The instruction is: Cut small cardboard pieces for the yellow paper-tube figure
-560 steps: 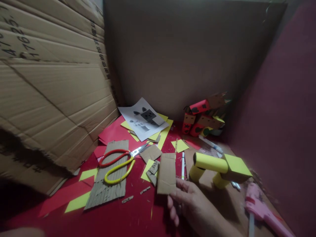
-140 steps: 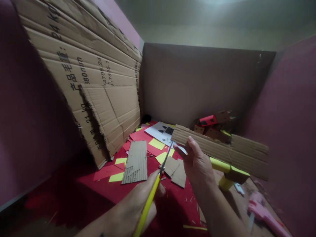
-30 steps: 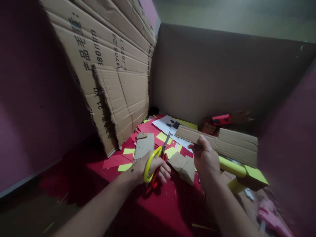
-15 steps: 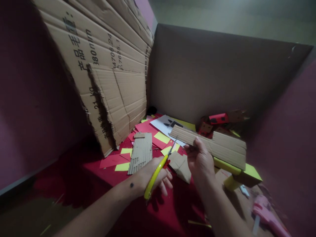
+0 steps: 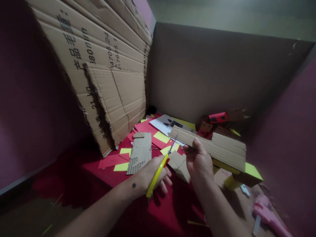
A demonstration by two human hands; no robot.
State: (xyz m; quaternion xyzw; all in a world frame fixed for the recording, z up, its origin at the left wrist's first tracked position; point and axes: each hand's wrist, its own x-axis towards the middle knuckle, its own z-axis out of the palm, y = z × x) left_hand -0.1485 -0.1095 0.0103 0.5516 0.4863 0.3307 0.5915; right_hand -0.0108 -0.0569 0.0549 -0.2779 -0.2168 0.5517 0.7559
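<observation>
My left hand [image 5: 158,174] is closed on a pair of scissors [image 5: 156,177] with a long yellow handle; a bit of red shows beside its pivot. The thin blades point up and away, with their tip against a long cardboard strip [image 5: 184,135]. My right hand [image 5: 198,161] grips this strip near its middle, thumb on top and fingers underneath. At its right end the strip widens into a broader cardboard piece [image 5: 227,148]. Below my right hand's fingers, a smaller folded cardboard piece [image 5: 179,164] lies on the red cloth [image 5: 116,197].
A large printed cardboard sheet [image 5: 118,82] leans at the left. Red and yellow paper, white paper [image 5: 158,122] and a ridged cardboard scrap [image 5: 142,148] lie beyond my hands. To the right are a yellow-topped box [image 5: 253,172], a pink glue gun [image 5: 265,210] and small decorated boxes [image 5: 218,118].
The yellow scissors handle has turned slightly and looks narrower, with less red showing. The strip and my right hand stay almost in place, and the view has shifted a little.
</observation>
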